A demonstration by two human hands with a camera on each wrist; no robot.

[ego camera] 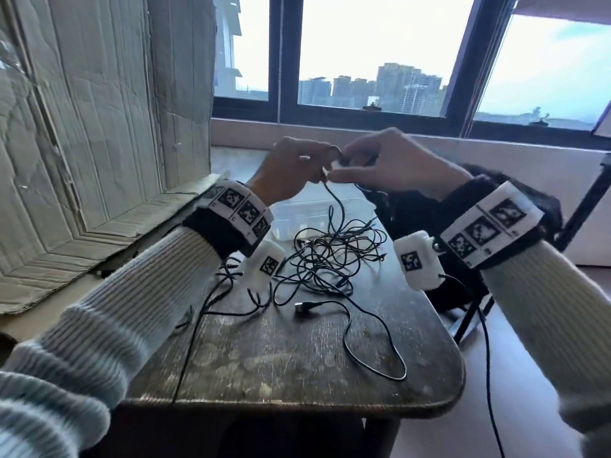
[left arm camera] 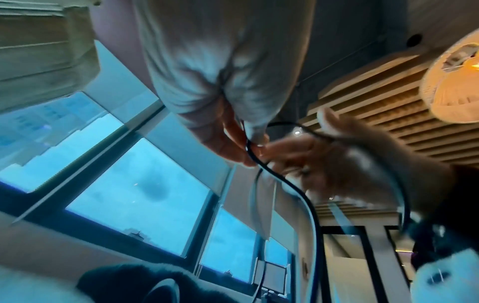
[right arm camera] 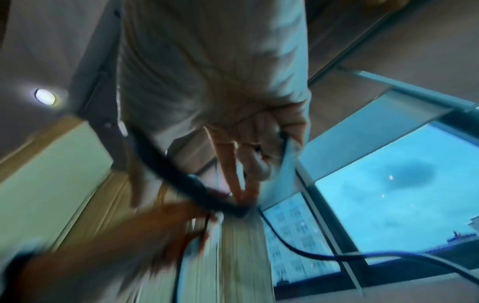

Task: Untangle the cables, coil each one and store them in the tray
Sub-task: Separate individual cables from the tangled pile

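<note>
Both hands are raised above the dark wooden table (ego camera: 297, 358) and meet fingertip to fingertip. My left hand (ego camera: 325, 165) pinches a thin black cable (ego camera: 334, 203), which hangs down into the tangle of black cables (ego camera: 330, 259) on the table. My right hand (ego camera: 345, 163) pinches the same cable right beside it. In the left wrist view the left hand (left arm camera: 249, 151) grips the cable (left arm camera: 298, 190) against the right hand (left arm camera: 318, 155). The right wrist view is blurred; the right hand (right arm camera: 259, 164) has its fingers curled on the cable (right arm camera: 285, 244). A clear plastic tray (ego camera: 297, 219) stands behind the tangle.
A loose cable end with a USB plug (ego camera: 299, 307) lies in front of the tangle, its loop reaching toward the table's front edge. Folded cardboard (ego camera: 99, 133) leans at the left. A black stand (ego camera: 578, 209) and dark fabric (ego camera: 426, 209) sit off the table's right side.
</note>
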